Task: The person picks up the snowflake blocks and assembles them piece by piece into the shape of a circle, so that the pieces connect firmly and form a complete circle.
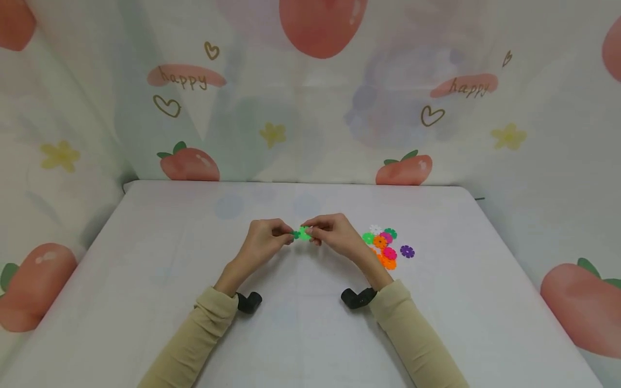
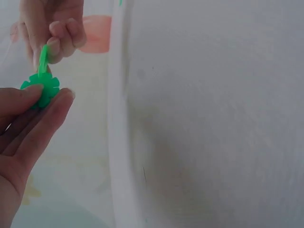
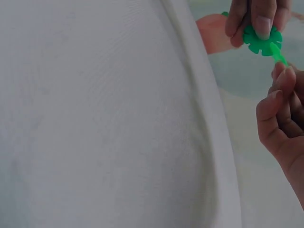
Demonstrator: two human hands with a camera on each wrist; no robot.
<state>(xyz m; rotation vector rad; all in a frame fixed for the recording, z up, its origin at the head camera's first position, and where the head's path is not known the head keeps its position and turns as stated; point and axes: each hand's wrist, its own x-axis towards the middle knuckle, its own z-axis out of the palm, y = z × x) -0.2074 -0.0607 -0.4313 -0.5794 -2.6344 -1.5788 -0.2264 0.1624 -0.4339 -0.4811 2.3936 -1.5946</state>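
My left hand (image 1: pixel 262 240) pinches a dark green notched plastic disc (image 2: pixel 46 90), a snowflake-shaped building piece, between thumb and fingers. Opposite it, my right hand (image 1: pixel 338 235) pinches a light green snowflake disc (image 1: pixel 303 233) by its far side. The two discs meet edge to edge and stand crosswise to each other, held above the table. In the right wrist view the light green disc (image 3: pixel 277 53) appears edge-on at the rim of the dark green one. How deep their notches sit in each other is too small to tell.
On the white-covered table (image 1: pixel 301 334), just right of my right wrist, lies a loose pile of snowflake discs in orange, pink, white and greens. A purple disc (image 1: pixel 407 251) lies a little apart from it. A printed curtain (image 1: pixel 301 108) hangs behind the table.
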